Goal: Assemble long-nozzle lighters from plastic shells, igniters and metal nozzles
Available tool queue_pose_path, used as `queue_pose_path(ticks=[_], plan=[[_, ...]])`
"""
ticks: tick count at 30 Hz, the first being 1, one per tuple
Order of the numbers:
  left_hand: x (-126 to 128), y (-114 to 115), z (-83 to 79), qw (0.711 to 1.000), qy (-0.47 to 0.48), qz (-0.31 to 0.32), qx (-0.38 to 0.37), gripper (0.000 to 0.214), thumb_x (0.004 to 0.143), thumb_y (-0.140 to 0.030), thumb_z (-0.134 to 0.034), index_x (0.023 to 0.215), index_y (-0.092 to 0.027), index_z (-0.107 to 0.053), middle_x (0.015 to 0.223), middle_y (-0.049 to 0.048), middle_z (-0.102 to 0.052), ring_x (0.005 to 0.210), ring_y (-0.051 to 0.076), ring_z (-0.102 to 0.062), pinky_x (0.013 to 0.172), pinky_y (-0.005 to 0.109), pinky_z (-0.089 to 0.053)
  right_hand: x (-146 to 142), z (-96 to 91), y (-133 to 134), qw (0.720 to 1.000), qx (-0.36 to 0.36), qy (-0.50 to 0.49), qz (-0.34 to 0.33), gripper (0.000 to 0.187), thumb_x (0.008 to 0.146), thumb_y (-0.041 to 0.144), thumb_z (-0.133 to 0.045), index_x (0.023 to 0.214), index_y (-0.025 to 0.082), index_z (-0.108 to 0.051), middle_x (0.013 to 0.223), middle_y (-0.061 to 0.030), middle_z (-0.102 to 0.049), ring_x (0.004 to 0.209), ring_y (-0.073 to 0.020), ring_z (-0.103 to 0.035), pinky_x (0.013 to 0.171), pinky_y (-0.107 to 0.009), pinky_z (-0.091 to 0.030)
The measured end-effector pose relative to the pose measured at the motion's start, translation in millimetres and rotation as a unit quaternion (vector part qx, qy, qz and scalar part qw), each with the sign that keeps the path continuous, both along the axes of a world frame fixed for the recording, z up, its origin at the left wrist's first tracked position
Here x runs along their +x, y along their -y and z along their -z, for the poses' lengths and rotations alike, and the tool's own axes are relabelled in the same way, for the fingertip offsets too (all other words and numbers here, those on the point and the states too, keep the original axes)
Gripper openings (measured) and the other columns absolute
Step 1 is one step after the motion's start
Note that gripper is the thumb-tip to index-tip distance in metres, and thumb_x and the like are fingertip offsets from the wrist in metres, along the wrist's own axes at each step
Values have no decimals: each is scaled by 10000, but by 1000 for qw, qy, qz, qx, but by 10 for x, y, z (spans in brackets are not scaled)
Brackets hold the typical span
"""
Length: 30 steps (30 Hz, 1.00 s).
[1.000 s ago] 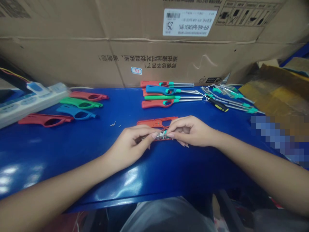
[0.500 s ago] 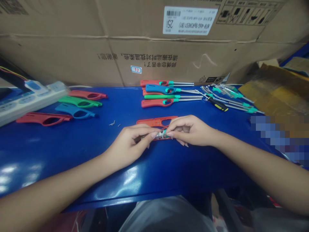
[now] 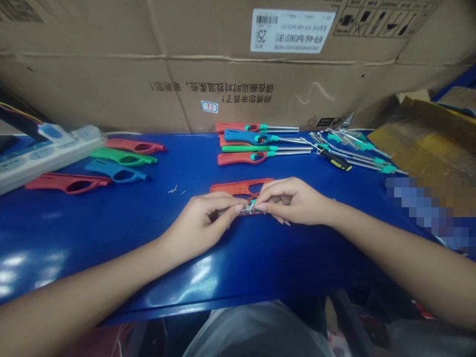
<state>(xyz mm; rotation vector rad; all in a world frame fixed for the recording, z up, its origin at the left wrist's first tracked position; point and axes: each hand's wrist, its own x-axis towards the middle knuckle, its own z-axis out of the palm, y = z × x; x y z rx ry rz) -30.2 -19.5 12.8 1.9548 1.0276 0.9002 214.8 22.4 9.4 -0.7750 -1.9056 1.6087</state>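
Lighter part (image 3: pixel 245 208) sits between your left hand (image 3: pixel 203 218) and right hand (image 3: pixel 299 202), both pinching it, blocking much of it; orange casing (image 3: pixel 230 188) just behind, lighters (image 3: pixel 240 158) beyond, screwdriver (image 3: pixel 337 160) back right.

Looks like small assembly workshop. Glossy blue desk (image 3: pixel 74 223), backed by large brown cardboard panel (image 3: pixel 111 94) with upside-down Chinese print, white rectangular label (image 3: pixel 292 30) and small numbered paper sticker (image 3: pixel 209 106). Parts sorted in groups: red, green and blue plastic lighter shells (image 3: pixel 100 170) at left, coloured lighters with long metal tubes (image 3: pixel 241 158) at centre, heap of silvery rods with green fittings (image 3: pixel 372 159) at right. Also black-and-yellow screwdriver (image 3: pixel 336 160), tiny metal pins (image 3: pixel 173 189), open orange-red plastic casing (image 3: pixel 228 188), white plastic power strip (image 3: pixel 18 168).
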Motion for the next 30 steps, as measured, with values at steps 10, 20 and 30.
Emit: queue_pose_path(ticks=[10,20,30], plan=[[12,-5,-11,1000,12,-7,-20,226,977,-232,-617,1074,-203,-819,967,31,-792,582,82,-600,715,228,-548,-3,-5,-5,1000,8,7,-5,161,920,293,-728,923,132,-742,812,-4,-641,499,-50,-588,429,-174,-519],[53,9,-21,999,26,-30,-38,210,957,-260,-643,1043,-204,-826,953,28,-803,599,101,-619,749,242,-554,-11,-24,7,1000,22,15,-4,156,925,287,-724,921,132,-743,817,-5,-638,509,-50,-591,436,-171,-523],[70,27,-1,996,43,-34,-68,210,944,-277,-656,1033,-181,-820,944,39,-802,560,87,-595,574,209,-505,-27,-47,12,1000,3,11,5,198,900,323,-748,895,126,-731,790,-5,-644,499,-56,-587,427,-180,-521]])
